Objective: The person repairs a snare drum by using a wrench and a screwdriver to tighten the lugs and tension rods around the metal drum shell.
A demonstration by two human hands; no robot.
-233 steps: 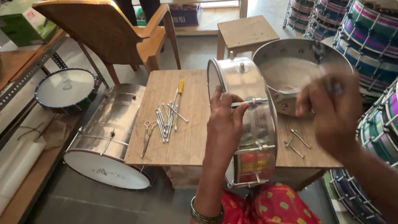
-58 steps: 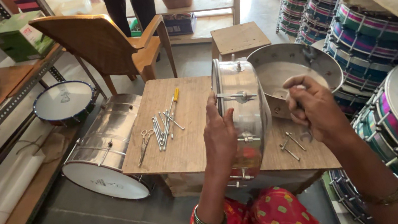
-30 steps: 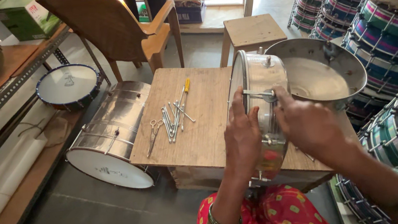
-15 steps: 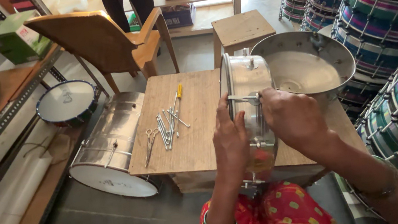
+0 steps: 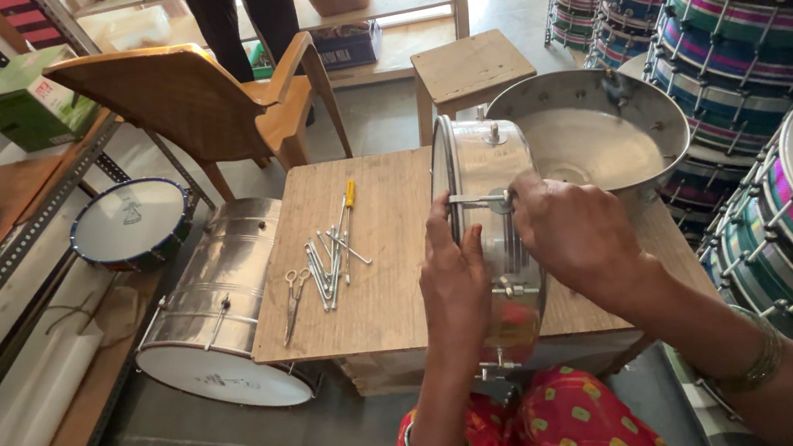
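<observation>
So the steel drum shell [image 5: 493,231] was standing on its edge on the wooden work table [image 5: 390,254], over on the right side of it, partly hanging toward the person's lap. From what I could see it already had a few tension rods on it, one across the top [image 5: 477,200] and lugs lower down the side, but a whole pile of loose rods and bolts [image 5: 329,262] plus a yellow-handled screwdriver [image 5: 346,209] lay on the table to the left, so I'd guess the fitting was maybe partway, with plenty of hardware left to go on. The left hand [image 5: 454,281] was pressed flat-ish against the near rim of the shell, fingers pointing up and mostly straight, steadying it rather than gripping anything. The right hand [image 5: 575,236] was curled closed over the far side, fingertips pinched at the end of that top rod; couldn't tell if there was a small tool or nut inside the fist. A big empty metal bowl-shaped shell [image 5: 597,133] sat just behind.
</observation>
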